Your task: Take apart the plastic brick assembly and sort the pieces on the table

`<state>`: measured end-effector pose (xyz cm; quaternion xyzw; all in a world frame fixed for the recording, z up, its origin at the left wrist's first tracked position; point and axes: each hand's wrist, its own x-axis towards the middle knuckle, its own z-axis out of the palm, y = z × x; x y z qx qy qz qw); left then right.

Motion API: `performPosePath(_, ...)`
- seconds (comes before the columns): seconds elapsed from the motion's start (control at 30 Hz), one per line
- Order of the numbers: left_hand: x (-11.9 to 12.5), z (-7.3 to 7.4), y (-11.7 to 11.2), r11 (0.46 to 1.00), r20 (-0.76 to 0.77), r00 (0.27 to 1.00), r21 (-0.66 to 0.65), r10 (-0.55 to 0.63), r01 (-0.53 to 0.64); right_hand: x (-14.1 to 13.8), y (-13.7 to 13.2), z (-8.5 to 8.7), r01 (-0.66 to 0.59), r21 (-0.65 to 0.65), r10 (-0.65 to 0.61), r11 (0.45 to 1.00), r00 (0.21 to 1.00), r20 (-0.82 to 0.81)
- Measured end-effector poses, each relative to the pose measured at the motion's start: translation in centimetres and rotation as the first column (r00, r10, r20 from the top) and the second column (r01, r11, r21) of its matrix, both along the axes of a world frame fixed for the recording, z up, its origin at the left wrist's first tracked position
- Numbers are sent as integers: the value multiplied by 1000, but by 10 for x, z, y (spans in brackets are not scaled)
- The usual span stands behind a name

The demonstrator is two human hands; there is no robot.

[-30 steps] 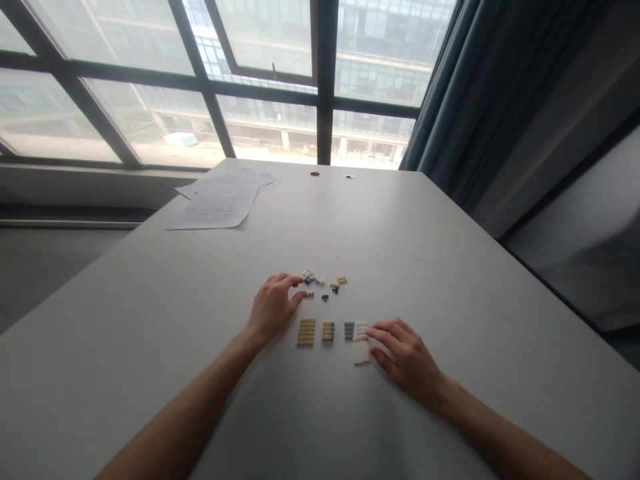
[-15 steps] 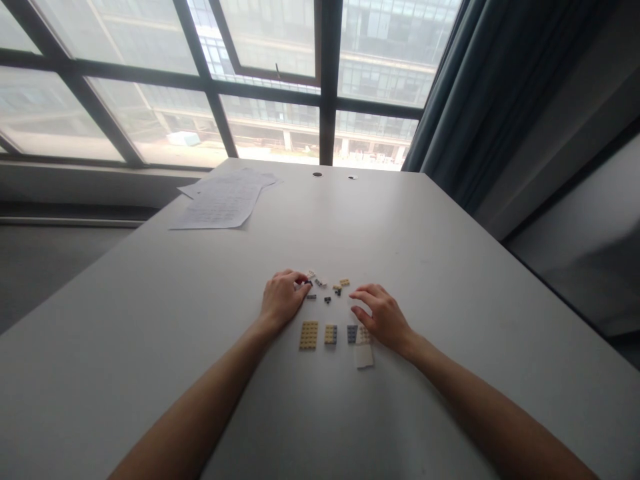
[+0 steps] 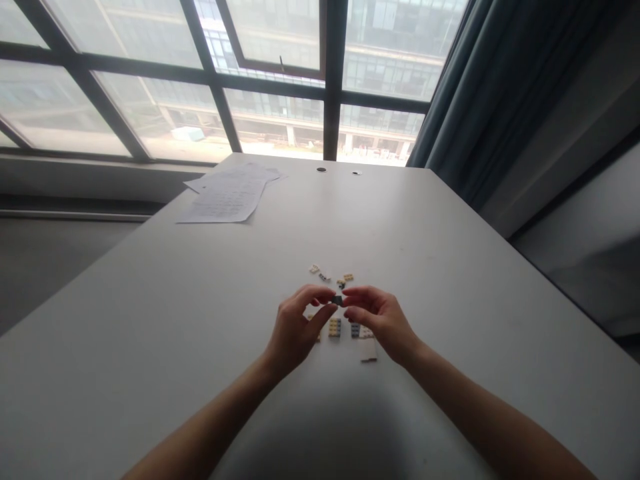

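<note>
My left hand pinches a small dark building brick between thumb and fingertips, raised above the table. Just right of it, my right hand has thumb and fingers apart; whether they touch the brick I cannot tell. Below the hands lie a tan and grey studded block, a dark grey studded piece and a white plate. A tan plate is mostly covered by my left hand. Farther off are small pieces: a white one, a grey one and a tan one.
The white table carries papers at its far left. Two cable holes, one dark, sit near the far edge. Beyond stand a window frame and a dark curtain at the right.
My left hand has lifted the dark brick and moved right and nearer with it. My right hand has shifted slightly left, towards the brick. The view has tilted a little.
</note>
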<state>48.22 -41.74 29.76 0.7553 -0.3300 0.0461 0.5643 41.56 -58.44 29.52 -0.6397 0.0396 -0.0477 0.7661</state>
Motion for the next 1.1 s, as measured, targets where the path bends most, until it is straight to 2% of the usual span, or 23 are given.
performPosePath(0.1,-11,-1,-8,989,-300,950,-143,-86,45,-4,7,6,68,-82,-59,994,993,106)
performPosePath(0.2,-18,-4,-13,956,-539,816,-287,-210,57,-5,7,7,140,-208,-101,968,977,185)
performPosePath(0.3,-20,-6,-15,933,-627,728,-356,-276,47,-4,5,6,165,-295,-103,941,971,215)
performPosePath(0.4,-21,-8,-15,920,-647,693,-388,-319,61,-4,4,6,158,-296,-102,942,975,196)
performPosePath(0.47,-21,-9,-15,926,-628,717,-371,-304,68,-4,4,7,145,-271,-104,951,982,158)
performPosePath(0.53,-22,-8,-15,946,-574,780,-317,-250,69,-6,4,7,134,-267,-103,954,987,126)
performPosePath(0.63,-24,-6,-12,978,-414,899,-196,-144,66,-9,2,6,104,-302,-71,948,991,118)
performPosePath(0.7,-25,-4,-8,996,-261,962,-69,-76,60,-11,-2,4,107,-370,-56,923,988,145)
performPosePath(0.8,-27,-5,0,986,11,998,159,-58,55,-18,-14,-2,177,-532,-64,828,973,223)
performPosePath(0.9,-31,-15,5,935,213,964,346,-157,76,-30,-28,-12,233,-693,-19,682,953,302)
performPosePath(0.97,-33,-23,5,890,258,941,448,-220,86,-39,-35,-21,251,-792,89,556,929,358)
performPosePath(1.1,-37,-36,-2,811,225,937,577,-268,93,-55,-38,-36,260,-911,350,319,861,369)
